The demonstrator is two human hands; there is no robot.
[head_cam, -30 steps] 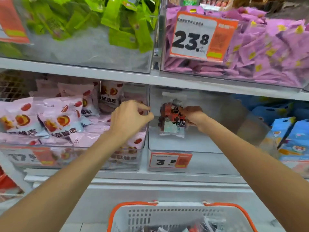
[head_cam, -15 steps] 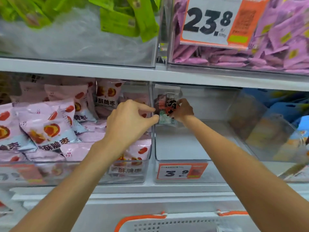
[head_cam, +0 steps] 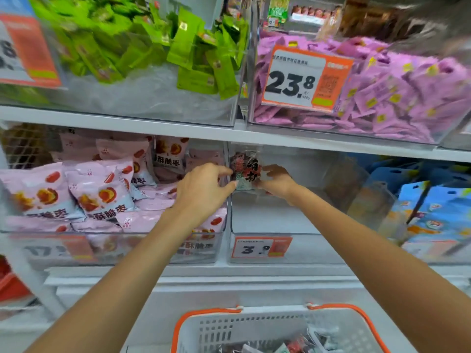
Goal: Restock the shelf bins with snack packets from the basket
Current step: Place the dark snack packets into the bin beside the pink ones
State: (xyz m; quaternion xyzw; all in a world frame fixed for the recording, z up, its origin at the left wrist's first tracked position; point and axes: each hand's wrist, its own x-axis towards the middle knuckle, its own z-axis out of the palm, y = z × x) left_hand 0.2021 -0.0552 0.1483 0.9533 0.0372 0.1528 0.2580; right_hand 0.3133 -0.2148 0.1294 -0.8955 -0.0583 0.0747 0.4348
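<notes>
At centre frame, inside the clear bin (head_cam: 280, 222), we pinch the red snack packet (head_cam: 246, 171) between our left hand (head_cam: 204, 189) and right hand (head_cam: 276, 180), fingertips gripping opposite edges

From my seat the view is bright and evenly lit, with soft, weak shadows under the shelf edge (head_cam: 153, 128). I see pale glare and hazy reflections on the clear bin fronts (head_cam: 153, 103), which wash out the green packets (head_cam: 142, 47) behind them. The top right corner (head_cam: 433, 26) is smeared with motion blur, and the left price tag (head_cam: 28, 52) is soft. The wide lens bows the shelf lines and stretches both forearms (head_cam: 122, 276) toward the lower corners. The central price tag (head_cam: 303, 80) reads sharply.
</notes>
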